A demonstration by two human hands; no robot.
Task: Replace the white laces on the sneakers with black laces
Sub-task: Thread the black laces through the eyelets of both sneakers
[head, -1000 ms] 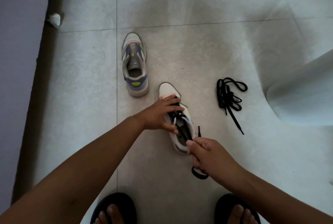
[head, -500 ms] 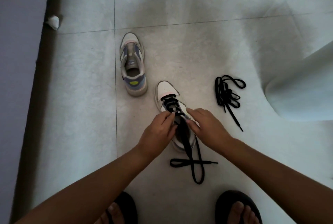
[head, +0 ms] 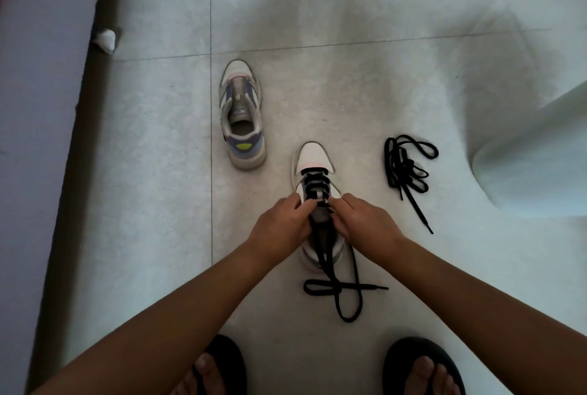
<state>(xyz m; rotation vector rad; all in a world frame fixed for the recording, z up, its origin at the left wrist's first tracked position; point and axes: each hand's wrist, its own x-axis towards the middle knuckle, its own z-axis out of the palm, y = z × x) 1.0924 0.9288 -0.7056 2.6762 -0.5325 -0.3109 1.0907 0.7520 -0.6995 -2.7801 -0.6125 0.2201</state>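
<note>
A white sneaker (head: 313, 158) stands on the floor in front of me, toe pointing away, with a black lace (head: 336, 286) threaded through its front eyelets. The lace's two loose ends trail behind the heel and cross on the tiles. My left hand (head: 279, 229) and my right hand (head: 365, 224) sit on either side of the tongue, fingertips pinching the lace at the upper eyelets. A second sneaker (head: 242, 115), without laces, stands farther off to the left. Another black lace (head: 406, 169) lies bunched on the floor to the right.
A dark baseboard (head: 85, 115) and wall run along the left, with a small white scrap (head: 106, 39) beside them. A pale rounded object (head: 536, 159) fills the right edge. My feet in black sandals (head: 422, 366) are at the bottom.
My right hand let go of the lace end behind the heel and moved up to the eyelets. My left hand slid back from the toe. The loose ends now lie crossed on the floor.
</note>
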